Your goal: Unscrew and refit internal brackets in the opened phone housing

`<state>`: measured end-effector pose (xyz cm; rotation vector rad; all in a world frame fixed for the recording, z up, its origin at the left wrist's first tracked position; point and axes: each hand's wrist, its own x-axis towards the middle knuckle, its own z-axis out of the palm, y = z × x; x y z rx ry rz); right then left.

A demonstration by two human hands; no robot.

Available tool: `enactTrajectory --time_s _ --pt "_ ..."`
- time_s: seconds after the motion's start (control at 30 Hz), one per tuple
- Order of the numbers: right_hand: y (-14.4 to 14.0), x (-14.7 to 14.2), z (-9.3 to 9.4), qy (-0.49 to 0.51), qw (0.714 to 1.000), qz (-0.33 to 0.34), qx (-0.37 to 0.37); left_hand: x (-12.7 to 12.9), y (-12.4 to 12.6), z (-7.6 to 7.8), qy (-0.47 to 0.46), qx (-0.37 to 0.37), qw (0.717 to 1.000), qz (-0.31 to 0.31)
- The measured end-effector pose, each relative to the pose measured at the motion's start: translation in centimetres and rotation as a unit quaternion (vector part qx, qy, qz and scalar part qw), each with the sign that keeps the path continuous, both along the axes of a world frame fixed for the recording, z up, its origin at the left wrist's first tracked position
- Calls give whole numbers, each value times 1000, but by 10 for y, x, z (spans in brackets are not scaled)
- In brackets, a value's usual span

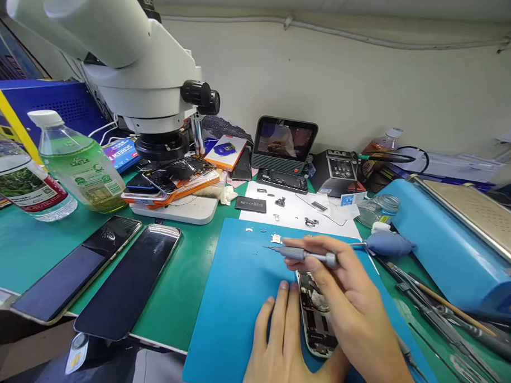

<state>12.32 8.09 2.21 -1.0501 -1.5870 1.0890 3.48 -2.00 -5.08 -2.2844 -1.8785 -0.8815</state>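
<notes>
In my right hand (352, 301) is a small grey precision screwdriver (303, 256), held level between thumb and fingers with its thin tip to the left. Below it, an opened phone body (318, 322) lies on the blue mat (221, 319), its inner parts showing, partly hidden by my right hand. My left hand (283, 343) lies on the mat along the phone's left side, fingers stretched out and thumb near its lower end. Above the screwdriver tip sit a small metal SIM tray-like piece (276, 238) and several tiny parts. White paper (288, 206) holds more small parts and a black battery (250, 205).
Two dark phone screens (130, 282) lie left. A microscope (150, 93) overhangs stacked phone parts, beside drink bottles (78, 163). Behind stand a display device (285, 143) and a black control box (335, 172). On the right are a blower bulb (388, 243), tweezers (439, 321) and a blue machine (450, 243).
</notes>
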Motion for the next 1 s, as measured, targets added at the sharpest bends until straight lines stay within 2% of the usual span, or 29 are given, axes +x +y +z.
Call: enactTrajectory --time_s 0.13,0.2,0.3,0.37,0.6,0.8,1.0 --pt "-11 30 -1 124 986 -108 -19 -8 1 -6 -31 64 997 -16" --pt "-20 47 -4 177 973 -133 -68 -13 1 -6 -36 78 996 -29" --pt "-35 63 -12 234 952 -112 -159 -19 0 -2 -8 68 994 -80" --pt "-44 67 -18 251 945 -91 -188 -21 -3 1 -32 39 997 -58" --pt "-48 66 -30 218 953 -70 -201 -20 -9 7 -27 -10 998 -60" --pt "-45 68 -27 202 950 -27 -238 -25 -10 10 -25 -29 997 -69" --pt "-47 65 -25 203 949 -20 -239 -22 -11 14 -40 -46 996 -61"
